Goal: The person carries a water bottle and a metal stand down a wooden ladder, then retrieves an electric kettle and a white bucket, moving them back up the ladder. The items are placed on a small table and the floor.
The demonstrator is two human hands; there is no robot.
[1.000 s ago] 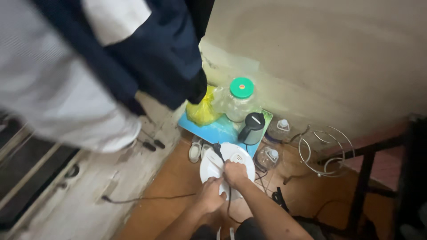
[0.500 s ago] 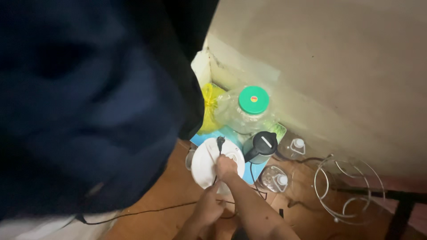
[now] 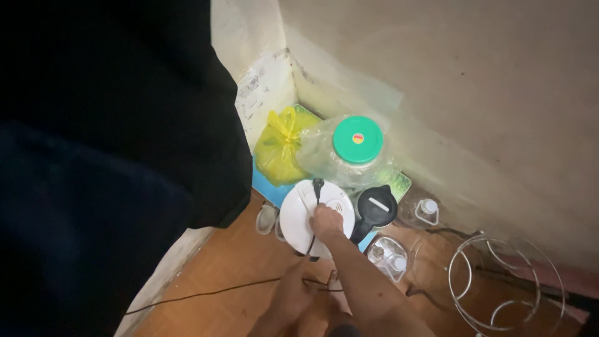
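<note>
- Landmark: round white plastic appliance lid (image 3: 306, 215), standing on the wooden floor (image 3: 231, 262) in the room corner.
- Right hand (image 3: 326, 221) rests on the near-right part of the lid. Its grip is closed around a thin black power cord (image 3: 312, 240); fingers curled, knuckles up.
- The cord's black plug (image 3: 318, 185) lies on top of the lid, at its far edge. Judgement: the hand pins the cord against the lid so the plug end stays put while the slack is handled.
- From the grip the cord runs down over the lid's near edge, then trails across the floor to the near-left of the lid.
- Left hand (image 3: 298, 293) hangs below the lid, near its front edge, at the cord's slack loop. Blurred and dim; I cannot tell whether its grip is closed on the cord or merely touching it.
- So the cord lies partly within the right grip, with the plug just beyond the fingertips and the slack at the left hand.
- Just right of the lid: black electric kettle (image 3: 374, 209), touching or nearly so.
- Behind the lid: large clear plastic jar with green screw cap (image 3: 355, 146); yellow plastic bag (image 3: 277, 153) behind and left.
- Right of the lid, beyond the kettle: small clear bottles (image 3: 390, 256) and a bent wire stand (image 3: 505, 281).
- Dark hanging cloth (image 3: 112, 156) hides everything left of the lid.
</note>
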